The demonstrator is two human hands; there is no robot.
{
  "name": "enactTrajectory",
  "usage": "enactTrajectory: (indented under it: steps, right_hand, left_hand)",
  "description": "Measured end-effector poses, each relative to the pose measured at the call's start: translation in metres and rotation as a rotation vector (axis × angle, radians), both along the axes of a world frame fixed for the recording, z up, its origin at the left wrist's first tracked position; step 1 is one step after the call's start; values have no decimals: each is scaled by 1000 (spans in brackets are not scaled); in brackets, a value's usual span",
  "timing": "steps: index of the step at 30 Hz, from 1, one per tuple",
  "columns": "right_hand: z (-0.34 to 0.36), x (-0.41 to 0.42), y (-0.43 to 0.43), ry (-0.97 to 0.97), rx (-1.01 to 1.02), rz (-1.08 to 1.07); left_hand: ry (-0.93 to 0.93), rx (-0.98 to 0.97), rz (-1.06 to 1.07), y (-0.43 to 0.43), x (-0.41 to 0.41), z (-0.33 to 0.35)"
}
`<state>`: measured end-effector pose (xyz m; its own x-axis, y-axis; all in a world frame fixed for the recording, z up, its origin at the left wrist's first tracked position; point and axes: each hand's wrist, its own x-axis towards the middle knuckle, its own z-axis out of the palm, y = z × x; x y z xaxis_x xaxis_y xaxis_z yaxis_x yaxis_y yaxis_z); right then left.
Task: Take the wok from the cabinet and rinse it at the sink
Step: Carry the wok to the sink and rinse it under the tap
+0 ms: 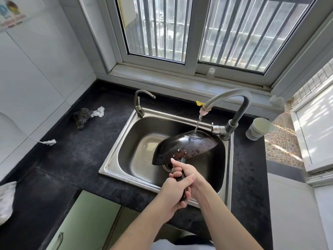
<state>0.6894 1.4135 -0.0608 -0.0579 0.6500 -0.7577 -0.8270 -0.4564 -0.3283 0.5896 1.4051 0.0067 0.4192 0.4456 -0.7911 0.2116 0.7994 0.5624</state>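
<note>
A dark wok (187, 146) is tilted on its side over the steel sink (126, 152), its outer underside facing me. Water runs from the large faucet (234, 105) onto the wok's upper edge. Both hands grip the wok's dark handle above the sink's front rim. My right hand (187, 171) holds the handle close to the riveted bracket. My left hand (173, 193) wraps the handle's lower end, just behind the right hand. The inside of the wok is hidden.
A small second tap (139, 103) stands at the sink's back left. A scrubber and white rag (86, 114) lie on the black counter (68, 159). A cup (259, 129) sits right of the faucet. A light green cabinet door (84, 222) is below.
</note>
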Motion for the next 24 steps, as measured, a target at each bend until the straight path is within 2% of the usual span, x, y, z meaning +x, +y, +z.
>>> enactTrajectory:
  steps: [3,9,18,21,24]
  right_hand:
    - [7,8,6,-4,-18,32]
    - [20,12,10,-132,-1,158]
    - [19,32,-6,-565,120,554]
    - [14,37,-9,-586,157,624]
    - [7,37,-16,-533,182,607]
  left_hand:
    - [-50,-8,-11,3,3,12]
    - [35,127,-325,14,-9,19]
    - [48,154,-252,-9,0,-5]
    - [60,163,-260,-15,3,-12]
    - [86,160,-295,-22,1,-18]
